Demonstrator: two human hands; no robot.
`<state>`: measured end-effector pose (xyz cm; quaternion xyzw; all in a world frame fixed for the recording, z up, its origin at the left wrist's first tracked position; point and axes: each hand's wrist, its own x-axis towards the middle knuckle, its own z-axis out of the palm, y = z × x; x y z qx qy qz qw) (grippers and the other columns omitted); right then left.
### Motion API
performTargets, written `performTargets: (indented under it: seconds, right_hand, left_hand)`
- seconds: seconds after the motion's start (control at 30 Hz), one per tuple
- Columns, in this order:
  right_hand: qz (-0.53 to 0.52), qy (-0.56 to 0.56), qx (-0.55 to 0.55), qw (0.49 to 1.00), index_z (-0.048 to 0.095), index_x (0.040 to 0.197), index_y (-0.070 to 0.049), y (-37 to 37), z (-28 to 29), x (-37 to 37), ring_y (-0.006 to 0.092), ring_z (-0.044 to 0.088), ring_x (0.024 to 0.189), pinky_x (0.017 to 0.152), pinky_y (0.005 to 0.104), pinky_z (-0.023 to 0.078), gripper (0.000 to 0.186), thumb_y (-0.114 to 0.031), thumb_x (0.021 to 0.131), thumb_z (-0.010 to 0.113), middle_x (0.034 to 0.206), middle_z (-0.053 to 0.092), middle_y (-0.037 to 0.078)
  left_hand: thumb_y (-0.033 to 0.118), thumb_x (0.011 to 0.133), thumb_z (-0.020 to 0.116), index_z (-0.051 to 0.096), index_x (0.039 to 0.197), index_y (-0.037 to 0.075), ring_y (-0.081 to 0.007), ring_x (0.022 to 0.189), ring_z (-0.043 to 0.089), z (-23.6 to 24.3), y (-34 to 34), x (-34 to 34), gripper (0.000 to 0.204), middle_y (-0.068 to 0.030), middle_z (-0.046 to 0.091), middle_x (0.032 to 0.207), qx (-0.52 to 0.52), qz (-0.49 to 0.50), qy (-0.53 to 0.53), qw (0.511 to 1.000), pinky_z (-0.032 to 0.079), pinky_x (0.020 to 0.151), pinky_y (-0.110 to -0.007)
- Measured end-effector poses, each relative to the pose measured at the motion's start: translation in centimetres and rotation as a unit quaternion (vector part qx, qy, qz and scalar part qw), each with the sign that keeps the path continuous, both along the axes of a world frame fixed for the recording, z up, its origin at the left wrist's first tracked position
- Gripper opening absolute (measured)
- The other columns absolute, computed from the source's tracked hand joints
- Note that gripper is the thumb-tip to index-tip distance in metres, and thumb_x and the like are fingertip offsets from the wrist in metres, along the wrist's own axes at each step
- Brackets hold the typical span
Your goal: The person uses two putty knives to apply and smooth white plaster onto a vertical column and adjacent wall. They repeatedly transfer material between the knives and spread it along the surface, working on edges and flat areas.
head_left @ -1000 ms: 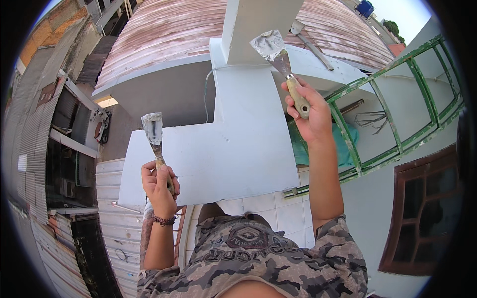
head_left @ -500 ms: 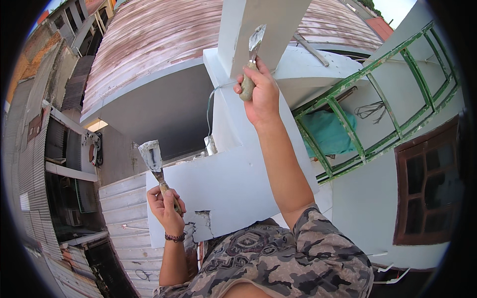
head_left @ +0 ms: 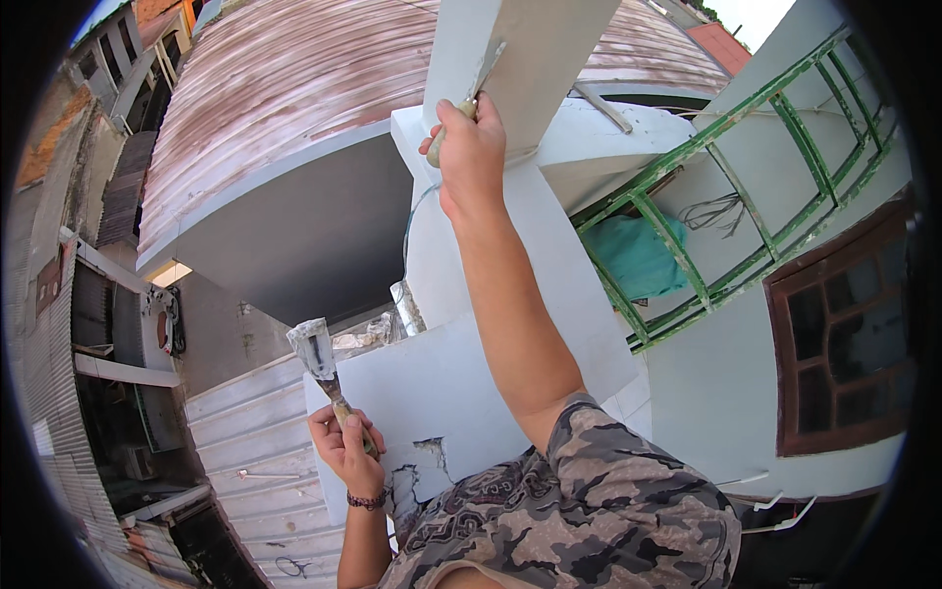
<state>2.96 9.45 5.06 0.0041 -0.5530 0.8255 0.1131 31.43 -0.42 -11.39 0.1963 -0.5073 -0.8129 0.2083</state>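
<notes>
My right hand (head_left: 471, 147) is wrapped round the handle of a putty knife (head_left: 487, 67), its blade turned nearly edge-on against the face of a pale grey pillar (head_left: 549, 59). Lower left, my left hand (head_left: 351, 454) grips a second, wider putty knife (head_left: 314, 351), blade up and smeared with white paste. That hand is above a white wall ledge (head_left: 422, 378), where a patch of broken plaster (head_left: 430, 450) with cracks shows close to my body. A thin cable (head_left: 407, 231) runs down beside the pillar's base.
A green paint-spattered ladder (head_left: 736, 187) leans at the right, with teal cloth (head_left: 638, 257) behind it. Beyond is a brown-framed window (head_left: 854, 324). Rusty corrugated roofing (head_left: 285, 88) stretches behind the pillar. Rubble (head_left: 368, 334) and a pipe stub (head_left: 407, 307) sit at the ledge's far edge.
My right hand has moved left and slightly nearer, its blade turning from flat-on to nearly edge-on against the pillar. The left hand with its knife sits lower and farther right in view.
</notes>
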Motion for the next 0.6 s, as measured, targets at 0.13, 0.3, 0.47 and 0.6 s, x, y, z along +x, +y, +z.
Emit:
performTargets:
  seconds: [0.13,0.3,0.47,0.6]
  right_hand:
    - [-0.008,0.010,0.011,1.000,0.050,0.102,0.002,-0.4,0.3,-0.2,0.0135,0.048,0.071,0.057,0.0321,0.048,0.019,-0.007,0.085,0.055,0.088,0.049,0.007]
    - [0.003,0.007,-0.006,1.000,0.048,0.100,0.004,-1.7,2.3,-0.7,0.0171,0.053,0.074,0.060,0.0340,0.051,0.023,-0.009,0.085,0.060,0.090,0.050,0.010]
    - [-0.012,-0.040,0.077,0.996,0.008,0.145,0.010,-3.9,3.2,-2.6,0.0316,0.056,0.108,0.079,0.0393,0.052,0.075,-0.013,0.089,0.053,0.118,0.047,0.025]
    - [-0.067,-0.045,0.159,0.984,0.010,0.140,0.013,-5.9,2.7,-4.0,0.0435,0.051,0.114,0.089,0.0444,0.051,0.072,-0.010,0.088,0.054,0.124,0.037,0.036]
  left_hand:
    - [0.015,0.094,0.055,0.039,0.107,0.003,-0.0095,0.047,0.044,-0.3,-0.1,0.0,0.024,-0.0099,0.054,0.078,0.008,-0.006,0.008,1.000,0.037,0.038,-0.021]
    - [0.015,0.094,0.056,0.039,0.107,0.004,-0.0101,0.047,0.045,-0.2,-0.1,0.0,0.024,-0.0097,0.054,0.078,0.015,-0.009,0.013,1.000,0.037,0.038,-0.022]
    - [0.018,0.092,0.057,0.042,0.104,0.005,-0.0098,0.045,0.044,0.8,0.2,0.3,0.023,-0.0078,0.053,0.075,0.000,0.013,0.001,1.000,0.035,0.035,-0.021]
    - [0.017,0.092,0.056,0.042,0.104,0.005,-0.0095,0.045,0.044,0.7,0.0,0.8,0.022,-0.0072,0.054,0.075,-0.007,0.022,0.016,1.000,0.035,0.035,-0.021]
